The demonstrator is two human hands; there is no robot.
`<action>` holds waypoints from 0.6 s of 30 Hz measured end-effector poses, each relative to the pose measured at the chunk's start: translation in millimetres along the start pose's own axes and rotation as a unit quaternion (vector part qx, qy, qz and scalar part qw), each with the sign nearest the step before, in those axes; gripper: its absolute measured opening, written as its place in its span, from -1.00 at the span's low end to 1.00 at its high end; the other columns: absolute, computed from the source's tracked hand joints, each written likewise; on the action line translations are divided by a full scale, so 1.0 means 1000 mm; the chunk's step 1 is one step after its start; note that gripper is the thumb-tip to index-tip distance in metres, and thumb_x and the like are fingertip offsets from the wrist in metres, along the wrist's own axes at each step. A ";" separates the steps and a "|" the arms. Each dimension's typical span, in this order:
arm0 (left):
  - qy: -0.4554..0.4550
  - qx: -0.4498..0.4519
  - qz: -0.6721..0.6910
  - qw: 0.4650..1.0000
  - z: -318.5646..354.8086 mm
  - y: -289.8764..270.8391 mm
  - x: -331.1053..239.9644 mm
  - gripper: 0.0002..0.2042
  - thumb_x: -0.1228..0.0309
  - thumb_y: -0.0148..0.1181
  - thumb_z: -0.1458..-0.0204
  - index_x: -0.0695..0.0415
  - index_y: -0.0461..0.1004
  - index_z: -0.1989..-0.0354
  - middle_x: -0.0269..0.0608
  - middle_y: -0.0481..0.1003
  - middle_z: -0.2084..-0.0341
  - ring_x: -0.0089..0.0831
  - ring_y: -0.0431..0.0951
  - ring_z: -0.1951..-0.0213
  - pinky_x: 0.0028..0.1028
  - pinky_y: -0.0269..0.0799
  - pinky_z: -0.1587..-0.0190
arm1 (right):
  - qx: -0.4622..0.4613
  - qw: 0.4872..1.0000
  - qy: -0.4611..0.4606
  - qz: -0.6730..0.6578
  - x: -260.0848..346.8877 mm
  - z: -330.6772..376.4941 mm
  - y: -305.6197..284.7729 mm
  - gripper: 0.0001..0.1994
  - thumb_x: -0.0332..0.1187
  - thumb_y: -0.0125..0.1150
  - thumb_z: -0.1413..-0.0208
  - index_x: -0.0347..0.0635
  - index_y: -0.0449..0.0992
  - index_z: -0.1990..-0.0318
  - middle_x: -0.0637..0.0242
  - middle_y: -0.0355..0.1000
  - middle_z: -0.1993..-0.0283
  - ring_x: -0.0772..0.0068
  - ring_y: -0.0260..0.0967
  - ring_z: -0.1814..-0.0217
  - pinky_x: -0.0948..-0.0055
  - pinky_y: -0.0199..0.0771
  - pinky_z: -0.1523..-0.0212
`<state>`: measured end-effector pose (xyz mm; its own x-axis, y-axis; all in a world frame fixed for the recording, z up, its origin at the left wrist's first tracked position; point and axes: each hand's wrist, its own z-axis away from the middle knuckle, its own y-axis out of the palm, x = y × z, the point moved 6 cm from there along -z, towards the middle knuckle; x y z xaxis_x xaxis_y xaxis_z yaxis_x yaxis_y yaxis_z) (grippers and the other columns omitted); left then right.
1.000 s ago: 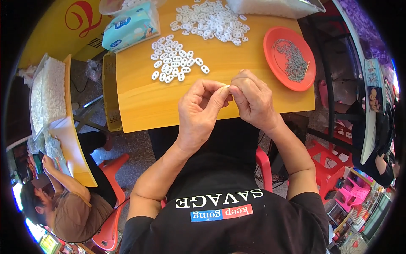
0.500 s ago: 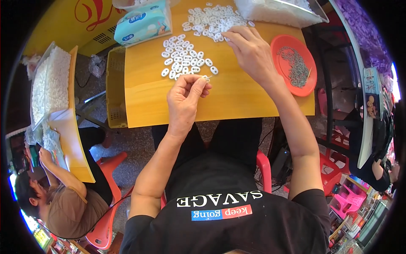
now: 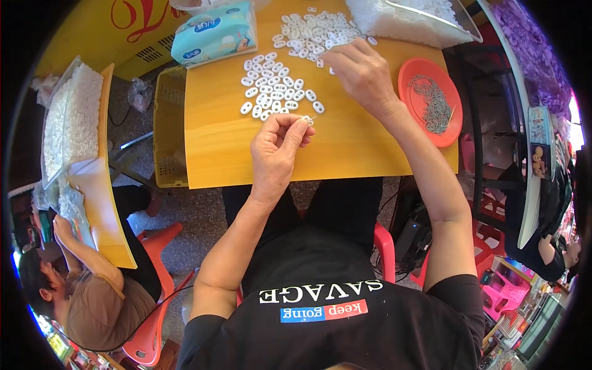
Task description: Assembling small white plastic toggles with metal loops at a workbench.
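Between its thumb and fingertips, my left hand pinches a small white piece from which a thin metal pin sticks out. My right hand is over the near right edge of the far pile of white oval pieces. Its fingers are bent together and point down; what they hold, if anything, is hidden. Just beyond my left hand lies a nearer cluster of white oval two-hole pieces. A red plate with many thin metal pins stands beside my right forearm.
A blue tissue pack stands at the table's far left, and a clear bin of white pieces at the far right. A yellow crate is by the table's left edge. At the left, another person sits at a side table.
My right hand has drawn back slightly toward me at the pile's edge. My left hand keeps its pinch on the white piece. The whole view has shifted a little.
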<state>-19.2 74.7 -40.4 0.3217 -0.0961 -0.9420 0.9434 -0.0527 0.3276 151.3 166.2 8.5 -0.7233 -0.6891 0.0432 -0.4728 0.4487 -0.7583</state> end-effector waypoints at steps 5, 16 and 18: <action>0.006 0.007 -0.001 1.000 0.002 0.006 -0.012 -0.89 0.43 0.17 -0.20 0.22 0.48 0.24 -0.28 0.57 0.41 -0.65 0.51 0.38 -0.63 0.43 0.25 | -0.061 0.886 0.324 -0.325 0.001 0.016 -0.018 -0.86 -0.52 0.21 -0.12 -0.21 0.60 0.17 0.33 0.51 0.29 0.45 0.52 0.25 0.47 0.57 0.26; 0.000 0.031 0.050 0.998 0.006 0.034 -0.023 -0.88 0.43 0.17 -0.20 0.23 0.47 0.22 -0.26 0.56 0.38 -0.62 0.51 0.36 -0.61 0.43 0.23 | -0.088 0.504 0.503 -0.697 0.050 0.059 -0.029 -0.78 -0.40 0.21 -0.21 -0.32 0.52 0.05 0.24 0.54 0.16 0.44 0.54 0.15 0.43 0.56 0.05; 0.029 0.017 0.073 0.997 0.006 0.036 -0.023 -0.88 0.44 0.18 -0.20 0.23 0.46 0.21 -0.25 0.55 0.35 -0.61 0.50 0.34 -0.60 0.42 0.23 | -0.085 0.504 0.504 -0.696 0.055 0.067 -0.026 -0.80 -0.41 0.18 -0.23 -0.25 0.54 0.04 0.28 0.55 0.12 0.46 0.51 0.10 0.45 0.54 0.09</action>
<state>7.1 68.8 -6.6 0.4611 -0.0473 -0.8861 0.8829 -0.0758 0.4634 157.7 78.6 -13.3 0.5214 0.1964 0.8304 -0.8497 0.0305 0.5263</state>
